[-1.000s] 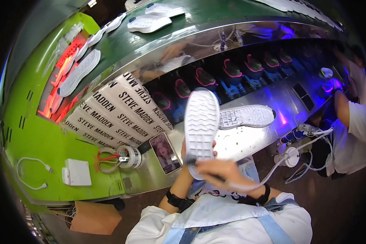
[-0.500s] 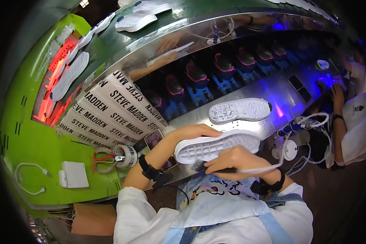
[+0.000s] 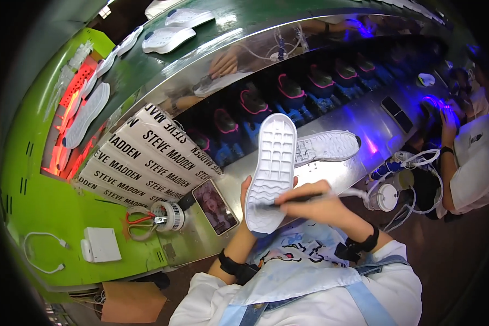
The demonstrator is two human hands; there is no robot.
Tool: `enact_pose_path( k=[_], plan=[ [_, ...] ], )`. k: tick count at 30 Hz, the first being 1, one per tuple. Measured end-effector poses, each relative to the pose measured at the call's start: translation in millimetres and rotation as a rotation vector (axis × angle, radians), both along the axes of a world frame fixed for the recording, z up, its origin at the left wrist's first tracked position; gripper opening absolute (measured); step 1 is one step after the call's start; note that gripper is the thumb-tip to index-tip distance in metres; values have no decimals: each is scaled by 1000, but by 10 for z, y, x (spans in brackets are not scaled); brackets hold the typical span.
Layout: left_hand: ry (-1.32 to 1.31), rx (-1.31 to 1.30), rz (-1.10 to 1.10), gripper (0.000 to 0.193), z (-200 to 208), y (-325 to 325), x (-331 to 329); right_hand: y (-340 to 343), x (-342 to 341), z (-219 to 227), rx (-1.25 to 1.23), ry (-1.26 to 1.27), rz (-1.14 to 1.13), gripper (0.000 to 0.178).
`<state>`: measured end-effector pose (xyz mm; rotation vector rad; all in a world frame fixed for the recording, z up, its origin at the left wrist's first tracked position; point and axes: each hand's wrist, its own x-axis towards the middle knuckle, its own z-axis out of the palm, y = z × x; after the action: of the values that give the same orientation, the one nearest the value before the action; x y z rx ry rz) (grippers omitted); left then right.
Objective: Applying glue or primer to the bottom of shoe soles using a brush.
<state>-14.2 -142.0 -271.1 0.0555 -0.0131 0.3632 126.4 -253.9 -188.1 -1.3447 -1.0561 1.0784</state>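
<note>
A white shoe sole (image 3: pixel 277 144) is held nearly upright, its gridded, wavy inner side showing. My left hand (image 3: pixel 243 214) is closed round it from behind, mostly hidden by it. My right hand (image 3: pixel 323 208) pinches a brush (image 3: pixel 265 207) whose dark bristles, blurred by motion, are at the sole's lower, rounded end. From that hand a pale tube (image 3: pixel 354 193) runs toward a white round pot (image 3: pixel 386 196). Partly behind the held sole, a second white sole (image 3: pixel 334 146) lies on the metal table (image 3: pixel 315 176), with its patterned inner side up.
A phone (image 3: pixel 215 206), a tape roll (image 3: pixel 171 216), red-handled scissors (image 3: pixel 141 218) and a white box (image 3: pixel 102 244) lie to the left. A printed carton (image 3: pixel 146 157) stands behind them. More soles (image 3: pixel 168 39) sit on the green belt (image 3: pixel 228 24). A co-worker (image 3: pixel 472 157) works at right.
The held sole has turned from lying sideways to nearly upright, its far end now overlapping the second sole. My left hand has moved down beneath it, uncovering the phone. The brush is now over the sole.
</note>
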Motion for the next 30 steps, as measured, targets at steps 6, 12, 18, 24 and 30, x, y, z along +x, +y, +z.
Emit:
enact_pose_path(
  k=[6, 12, 18, 24, 30],
  plan=[
    [-124, -68, 193, 63, -111, -92, 160, 133, -417, -237, 479, -543, 36, 19],
    [21, 1, 156, 71, 49, 139, 63, 91, -302, -79, 390, -338, 72, 17],
    [10, 175, -61, 75, 258, 391, 44, 170, -173, -50, 126, 4, 356, 15],
    [164, 169, -310, 69, 489, 444, 118, 122, -92, -25, 380, -142, 339, 16],
    [404, 125, -477, 52, 604, 440, 197, 81, -60, 138, 512, -226, 228, 11]
  ],
)
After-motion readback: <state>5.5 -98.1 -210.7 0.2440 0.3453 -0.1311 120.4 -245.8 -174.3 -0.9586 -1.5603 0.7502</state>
